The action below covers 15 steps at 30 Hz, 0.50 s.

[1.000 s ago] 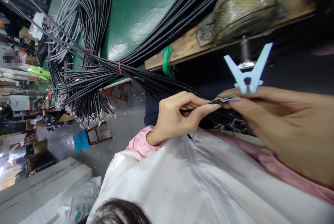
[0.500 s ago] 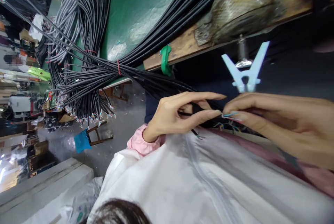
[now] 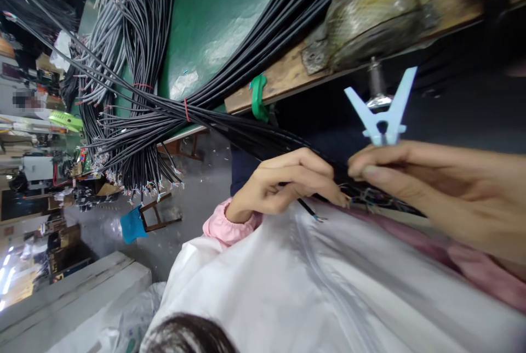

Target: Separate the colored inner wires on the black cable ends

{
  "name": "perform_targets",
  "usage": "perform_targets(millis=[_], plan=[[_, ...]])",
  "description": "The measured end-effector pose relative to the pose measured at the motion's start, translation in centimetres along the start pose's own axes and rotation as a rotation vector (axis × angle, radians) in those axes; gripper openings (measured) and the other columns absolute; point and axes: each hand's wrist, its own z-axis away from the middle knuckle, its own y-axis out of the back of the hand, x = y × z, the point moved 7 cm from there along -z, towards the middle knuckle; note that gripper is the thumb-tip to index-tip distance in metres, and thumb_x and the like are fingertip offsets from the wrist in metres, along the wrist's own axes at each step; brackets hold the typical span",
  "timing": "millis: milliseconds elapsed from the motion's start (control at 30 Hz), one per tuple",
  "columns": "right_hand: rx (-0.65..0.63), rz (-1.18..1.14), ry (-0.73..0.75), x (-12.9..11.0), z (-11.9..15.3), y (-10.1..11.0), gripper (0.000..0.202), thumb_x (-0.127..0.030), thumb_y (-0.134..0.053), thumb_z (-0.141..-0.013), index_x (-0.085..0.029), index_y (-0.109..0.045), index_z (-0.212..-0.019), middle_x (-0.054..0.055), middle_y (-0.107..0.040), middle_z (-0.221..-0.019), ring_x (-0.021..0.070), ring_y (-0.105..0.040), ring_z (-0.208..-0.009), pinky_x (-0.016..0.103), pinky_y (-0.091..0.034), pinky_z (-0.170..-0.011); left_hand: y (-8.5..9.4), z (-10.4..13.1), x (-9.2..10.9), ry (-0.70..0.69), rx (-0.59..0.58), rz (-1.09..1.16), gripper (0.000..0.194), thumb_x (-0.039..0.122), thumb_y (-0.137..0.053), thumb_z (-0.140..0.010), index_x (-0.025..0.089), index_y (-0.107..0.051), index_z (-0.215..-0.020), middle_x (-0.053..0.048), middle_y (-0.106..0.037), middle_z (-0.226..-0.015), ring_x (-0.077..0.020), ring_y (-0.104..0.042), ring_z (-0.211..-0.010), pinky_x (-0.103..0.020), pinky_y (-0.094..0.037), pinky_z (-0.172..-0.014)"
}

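Note:
My left hand [image 3: 293, 180] is closed over the black cables in front of my chest; what its fingertips hold is hard to make out. One black cable end [image 3: 308, 210] with thin coloured wires pokes out below it over the white garment. To the right, my right hand [image 3: 411, 177] has thumb and forefinger pinched together, and anything between them is hidden. More thin coloured wire ends [image 3: 367, 198] show between and below the hands. Just above the right hand stands a pale blue clip [image 3: 384, 117].
A long bundle of black cables [image 3: 246, 62] with a red tie crosses the green table [image 3: 217, 7]. A green clamp [image 3: 258, 98] grips the wooden board [image 3: 287, 79], which bears a taped lump [image 3: 378, 13]. A blue stool [image 3: 132, 225] stands on the floor.
The left hand's fingers have curled down and in, and the blue and red wires between the two hands no longer show. The right hand has shifted slightly left and up.

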Motion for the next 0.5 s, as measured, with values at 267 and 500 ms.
perform_targets(millis=[267,500], plan=[[0.113,0.190,0.212,-2.5,1.3,-1.3,0.008,-0.036,-0.062,-0.096,-0.041,-0.068,-0.096,-0.003,-0.069,-0.087,0.0187,-0.067,-0.071,0.036,-0.055,-0.066,0.3,0.1,-0.3,0.000,0.084,0.011,0.051,0.046,-0.049,-0.104,0.017,-0.075,-0.071,-0.002,-0.067,-0.082,-0.0087,-0.072,-0.073,-0.018,-0.053,-0.058],[0.104,0.339,0.203,-4.0,1.4,-2.2,0.008,-0.029,-0.055,-0.097,-0.036,-0.057,-0.092,-0.001,-0.066,-0.085,0.0222,-0.067,-0.073,0.040,-0.054,-0.069,0.5,-0.8,1.3,-0.056,0.087,-0.084,0.046,0.034,-0.048,-0.105,0.014,-0.075,-0.074,-0.002,-0.064,-0.081,-0.0084,-0.071,-0.072,-0.017,-0.053,-0.060]])
